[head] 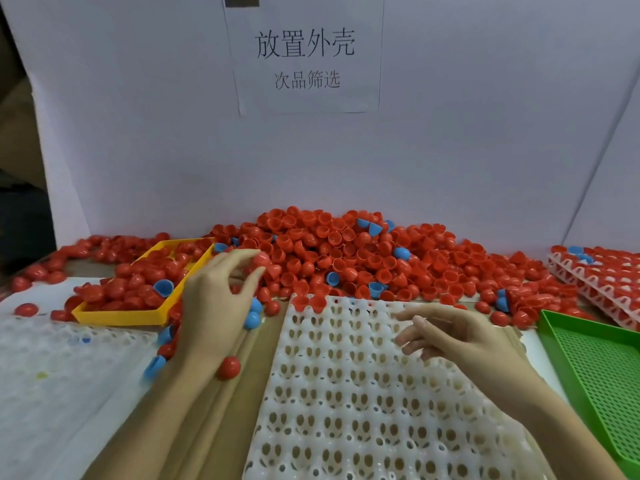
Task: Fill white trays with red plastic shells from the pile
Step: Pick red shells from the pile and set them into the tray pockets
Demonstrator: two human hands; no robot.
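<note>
A work table (242, 375) with a bare brownish strip showing between the trays stands against a pale lilac backboard (450, 133), to which a white paper sign (304, 57) printed with dark characters is fixed. Along the foot of the backboard lies the pile of red plastic shells (346, 251), heaped highest in the middle and thinning towards both sides, with a few blue shells (401, 252) mixed in; the red shells lie every way, some with the open mouth up, some dome up. The white tray (346, 393) lies flat in front of the person, its long axis running away from the camera towards the pile, and its far edge touches the pile's near edge. Two red shells sit in its far left corner; the other pockets show bare. A yellow tray (117, 315) heaped with red shells lies to the left, tilted on the diagonal. A green perforated tray (595, 368) lies at the right edge, and behind it a stack of filled white trays (595, 271). The left hand (218, 299) reaches over the pile's near left edge, and its fingertips pinch a red shell (261, 259). The right hand (460, 337) hovers above the white tray, fingers loosely spread and holding nothing. One loose red shell (228, 368) lies beside the left wrist.
</note>
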